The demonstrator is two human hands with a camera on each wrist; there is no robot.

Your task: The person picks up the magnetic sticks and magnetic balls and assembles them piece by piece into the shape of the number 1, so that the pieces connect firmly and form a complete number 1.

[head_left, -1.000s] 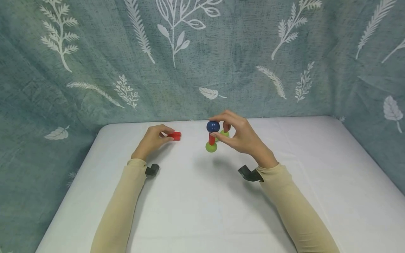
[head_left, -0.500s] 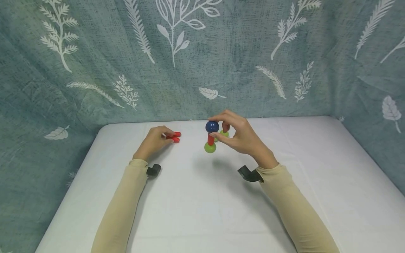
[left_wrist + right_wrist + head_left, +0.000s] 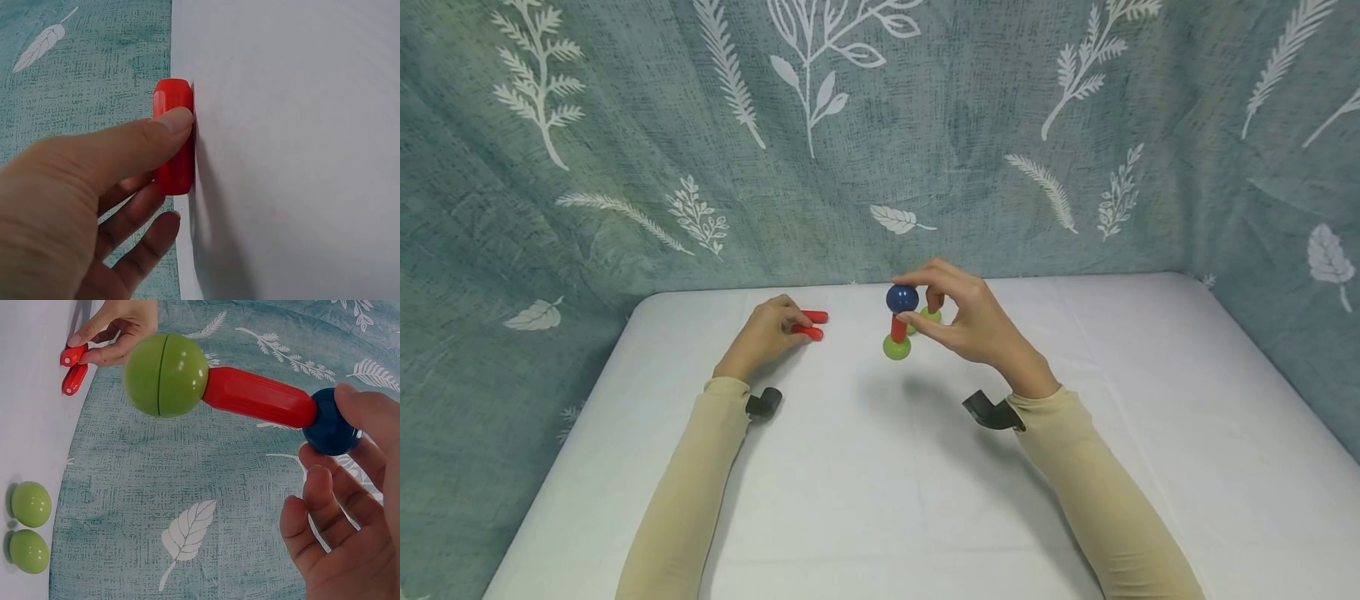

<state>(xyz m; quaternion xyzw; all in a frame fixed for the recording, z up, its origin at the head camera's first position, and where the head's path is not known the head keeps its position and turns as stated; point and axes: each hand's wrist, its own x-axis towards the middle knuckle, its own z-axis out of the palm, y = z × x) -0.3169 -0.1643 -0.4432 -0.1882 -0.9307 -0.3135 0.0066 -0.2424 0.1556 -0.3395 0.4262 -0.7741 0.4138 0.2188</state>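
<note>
Right wrist, grooved green ball (image 3: 165,375), faceted red rod (image 3: 259,398), blue ball (image 3: 327,425)

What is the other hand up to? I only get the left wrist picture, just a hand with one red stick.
Observer: The right hand grips a blue ball that is joined by a red rod to a green ball.

Visitor: Fancy! And is this red stick the only loose one?

Observer: No, the right wrist view shows a second red stick close beside the one the left hand pinches.
</note>
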